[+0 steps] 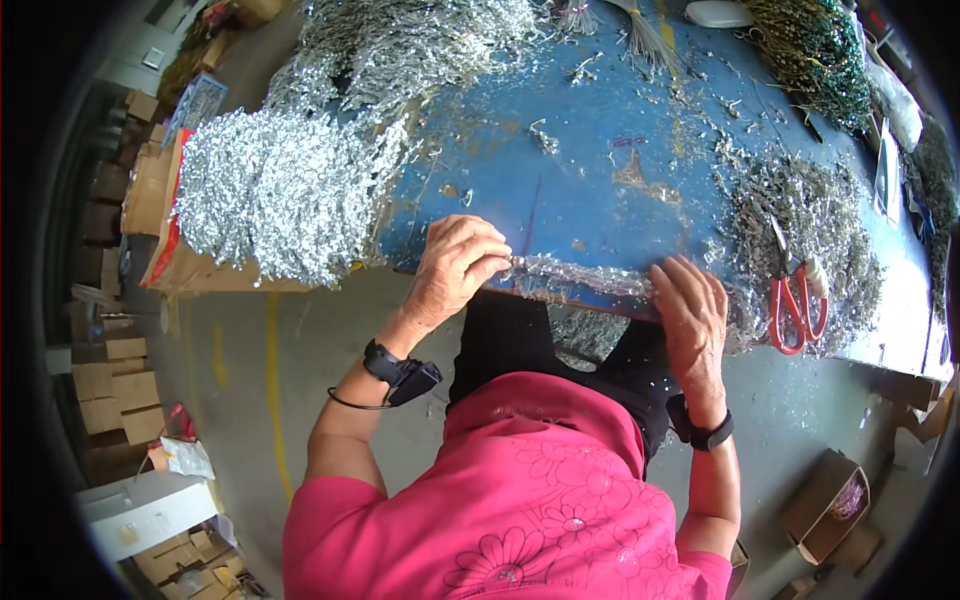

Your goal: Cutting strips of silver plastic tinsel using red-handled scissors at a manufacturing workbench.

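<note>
From where I stand, the bundle [590, 276] of silvery tinsel lies along the near edge of the blue surface [480, 170], drawn out roughly straight between the two hands. The left hand [460, 262] has thumb and forefinger pinched together on the bundle's left end, the other fingers curled behind. The right hand [692, 315] reaches over the other end, palm down, fingers close together; whether it grips or only presses there, I cannot tell.

The tinsel looks very light, I'd say, with hardly any stiffness: a limp thing that would sag if let go at one end. It seems slick too, so single threads could slide out of a loose pinch, and the thin foil would probably tear or shed if dragged hard. Loose bits scattered about the surface suggest as much. The gathered left end looks the best place to hold, with a light flat palm further along to stop the threads fanning out.

To the left, a thick silver heap [280, 190] hangs over the edge. To the right, the red-handled scissors [787, 318] lie on a tangled silver pile [840, 240], near the right hand but apart from it.
</note>
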`<action>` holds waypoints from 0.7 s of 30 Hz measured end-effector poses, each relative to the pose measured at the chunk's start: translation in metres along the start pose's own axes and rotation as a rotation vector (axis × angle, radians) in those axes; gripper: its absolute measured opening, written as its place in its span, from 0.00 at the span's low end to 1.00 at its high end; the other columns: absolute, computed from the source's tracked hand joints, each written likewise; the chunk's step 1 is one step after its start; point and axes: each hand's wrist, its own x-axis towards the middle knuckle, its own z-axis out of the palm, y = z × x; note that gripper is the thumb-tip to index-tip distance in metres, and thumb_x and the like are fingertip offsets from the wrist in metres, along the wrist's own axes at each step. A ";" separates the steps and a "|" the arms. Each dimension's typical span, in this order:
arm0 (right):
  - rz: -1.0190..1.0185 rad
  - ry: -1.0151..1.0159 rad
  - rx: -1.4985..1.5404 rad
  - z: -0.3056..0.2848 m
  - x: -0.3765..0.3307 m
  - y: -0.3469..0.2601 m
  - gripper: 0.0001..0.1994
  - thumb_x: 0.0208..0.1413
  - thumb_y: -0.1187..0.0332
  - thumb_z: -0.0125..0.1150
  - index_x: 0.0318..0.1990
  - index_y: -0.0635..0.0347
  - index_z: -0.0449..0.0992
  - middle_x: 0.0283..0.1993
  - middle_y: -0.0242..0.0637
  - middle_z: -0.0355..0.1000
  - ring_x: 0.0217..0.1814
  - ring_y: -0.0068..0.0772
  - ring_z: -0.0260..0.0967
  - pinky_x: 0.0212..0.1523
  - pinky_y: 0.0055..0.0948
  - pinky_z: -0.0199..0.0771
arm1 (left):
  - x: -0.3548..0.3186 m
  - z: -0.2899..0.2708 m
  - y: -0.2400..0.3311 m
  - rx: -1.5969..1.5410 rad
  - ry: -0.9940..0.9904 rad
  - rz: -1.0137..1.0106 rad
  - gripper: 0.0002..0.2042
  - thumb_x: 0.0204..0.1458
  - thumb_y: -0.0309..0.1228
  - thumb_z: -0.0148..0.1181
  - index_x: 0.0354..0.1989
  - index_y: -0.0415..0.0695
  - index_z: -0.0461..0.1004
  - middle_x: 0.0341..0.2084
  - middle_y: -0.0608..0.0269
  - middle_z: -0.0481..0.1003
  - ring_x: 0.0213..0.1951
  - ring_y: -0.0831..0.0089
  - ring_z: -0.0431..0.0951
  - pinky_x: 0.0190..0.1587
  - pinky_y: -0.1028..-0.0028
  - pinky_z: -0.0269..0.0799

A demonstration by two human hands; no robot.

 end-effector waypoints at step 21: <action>0.163 0.155 0.028 -0.021 -0.012 0.002 0.20 0.50 0.68 0.66 0.53 0.56 0.75 0.51 0.37 0.71 0.55 0.42 0.67 0.56 0.42 0.62 | -0.001 -0.002 0.004 -0.100 0.025 -0.090 0.07 0.46 0.19 0.64 0.34 0.42 0.77 0.36 0.63 0.76 0.46 0.63 0.75 0.51 0.66 0.68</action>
